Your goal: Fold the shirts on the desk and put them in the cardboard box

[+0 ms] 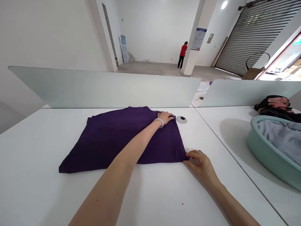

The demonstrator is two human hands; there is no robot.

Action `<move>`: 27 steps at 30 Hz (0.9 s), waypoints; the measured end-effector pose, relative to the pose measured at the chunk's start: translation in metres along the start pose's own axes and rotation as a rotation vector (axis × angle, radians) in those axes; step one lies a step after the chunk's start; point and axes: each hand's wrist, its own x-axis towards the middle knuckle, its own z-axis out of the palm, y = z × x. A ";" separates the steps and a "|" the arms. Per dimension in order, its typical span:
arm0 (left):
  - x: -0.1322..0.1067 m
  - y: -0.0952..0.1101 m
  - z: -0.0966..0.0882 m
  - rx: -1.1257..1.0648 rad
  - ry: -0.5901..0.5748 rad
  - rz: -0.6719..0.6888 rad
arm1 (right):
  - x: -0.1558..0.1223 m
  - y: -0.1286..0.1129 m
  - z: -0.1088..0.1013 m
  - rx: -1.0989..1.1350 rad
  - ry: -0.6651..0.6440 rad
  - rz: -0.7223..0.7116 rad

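Note:
A folded dark purple garment (117, 141) lies flat on the white desk (30, 150), its edges roughly forming a wide trapezoid. My left hand (164, 117) rests on the garment's upper right part, with a pale bangle (159, 122) on the wrist. My right hand (199, 164) is at the garment's lower right corner, with the thumb and fingers pinching that corner. The desk under the garment is hidden.
A round cable grommet (181, 119) is set in the desk just right of the garment. Frosted partitions (101, 89) stand along the far edge. To the right sits a pale teal basin (265, 153) holding grey cloth, with dark clothes (275, 106) behind it. A person in red (182, 55) stands far off.

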 end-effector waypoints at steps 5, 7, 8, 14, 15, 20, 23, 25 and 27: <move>0.002 0.005 -0.004 -0.048 0.037 -0.004 | 0.001 -0.003 0.001 0.045 0.014 0.037; 0.006 0.009 -0.013 -0.092 0.109 -0.004 | 0.001 -0.006 0.000 0.031 0.004 0.061; 0.008 0.011 -0.017 -0.128 0.166 0.000 | 0.001 -0.008 0.000 0.022 0.002 0.067; 0.016 0.015 -0.025 -0.272 0.289 0.106 | 0.001 -0.014 0.003 -0.012 0.133 0.128; 0.016 0.015 -0.022 -0.264 0.269 0.115 | 0.002 -0.014 0.004 -0.021 0.146 0.130; 0.011 0.008 -0.011 -0.177 0.219 0.124 | 0.004 -0.009 0.009 -0.035 0.135 0.084; 0.011 0.006 -0.010 -0.103 0.197 0.153 | 0.004 -0.009 0.010 -0.049 0.125 0.085; 0.012 0.006 -0.008 -0.017 0.181 0.182 | 0.003 -0.009 0.010 -0.057 0.109 0.097; 0.012 0.006 -0.004 0.094 0.164 0.201 | 0.002 -0.009 0.010 -0.075 0.089 0.096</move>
